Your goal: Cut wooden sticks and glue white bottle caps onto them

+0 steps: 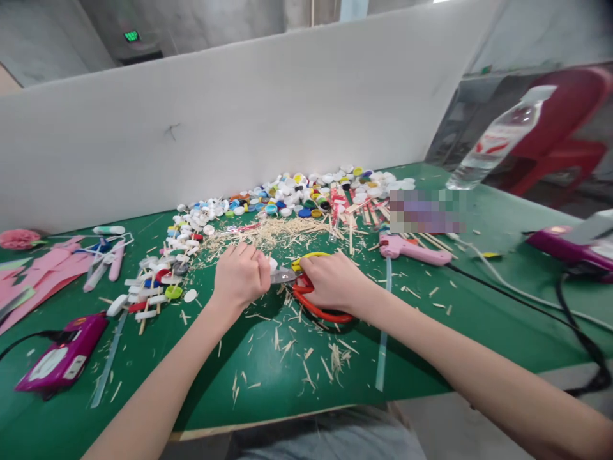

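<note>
Over the middle of the green table (pixel 268 396), my right hand (pixel 330 281) is closed on scissors (pixel 323 312) with red and yellow handles. The scissors' metal blades point left. My left hand (pixel 242 273) is closed beside the blade tips, with a small white cap (pixel 272 263) showing at its fingers. Anything else inside its fist is hidden. Behind both hands lies a heap of wood slivers (pixel 282 231). Loose bottle caps (pixel 306 185) of many colours are piled further back. More slivers are scattered on the table below my hands.
A pink glue gun (pixel 414 250) with a black cable lies at the right, near a water bottle (pixel 502 140). Purple devices (pixel 64 354) sit at both sides. Joined caps and sticks (pixel 148 291), pink paper (pixel 48 275) and clear glue sticks (pixel 109 361) are on the left. A white partition (pixel 215 128) stands behind.
</note>
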`<state>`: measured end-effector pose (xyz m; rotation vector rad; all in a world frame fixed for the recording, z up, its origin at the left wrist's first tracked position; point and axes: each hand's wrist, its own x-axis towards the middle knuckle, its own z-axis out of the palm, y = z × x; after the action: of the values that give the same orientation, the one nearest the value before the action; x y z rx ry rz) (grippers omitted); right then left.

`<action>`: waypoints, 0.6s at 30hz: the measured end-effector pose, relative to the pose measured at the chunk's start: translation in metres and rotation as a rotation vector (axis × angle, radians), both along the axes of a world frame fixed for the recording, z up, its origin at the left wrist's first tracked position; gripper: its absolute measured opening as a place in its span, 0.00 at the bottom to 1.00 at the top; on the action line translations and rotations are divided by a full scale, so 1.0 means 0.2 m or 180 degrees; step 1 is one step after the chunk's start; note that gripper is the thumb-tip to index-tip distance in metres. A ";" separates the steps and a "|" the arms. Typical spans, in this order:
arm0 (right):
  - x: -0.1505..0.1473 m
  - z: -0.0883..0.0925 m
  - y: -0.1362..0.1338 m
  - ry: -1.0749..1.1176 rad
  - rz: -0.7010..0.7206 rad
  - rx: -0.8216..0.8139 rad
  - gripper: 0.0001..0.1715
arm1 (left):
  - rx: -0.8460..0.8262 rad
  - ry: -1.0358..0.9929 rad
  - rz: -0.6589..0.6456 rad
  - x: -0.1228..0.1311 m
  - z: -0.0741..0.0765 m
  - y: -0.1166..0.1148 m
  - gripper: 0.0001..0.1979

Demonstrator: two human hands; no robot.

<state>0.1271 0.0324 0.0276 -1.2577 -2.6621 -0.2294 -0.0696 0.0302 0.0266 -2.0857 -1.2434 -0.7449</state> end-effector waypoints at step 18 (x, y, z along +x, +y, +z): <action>0.08 0.05 0.06 0.1110 -0.0493 -0.1194 0.28 | -0.0191 -0.0500 0.0003 0.02 -0.02 0.00 0.12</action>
<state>0.1436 0.0450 0.0383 -1.4518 -2.3734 0.4502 -0.0653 0.0300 0.0229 -2.1077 -1.3659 -0.8959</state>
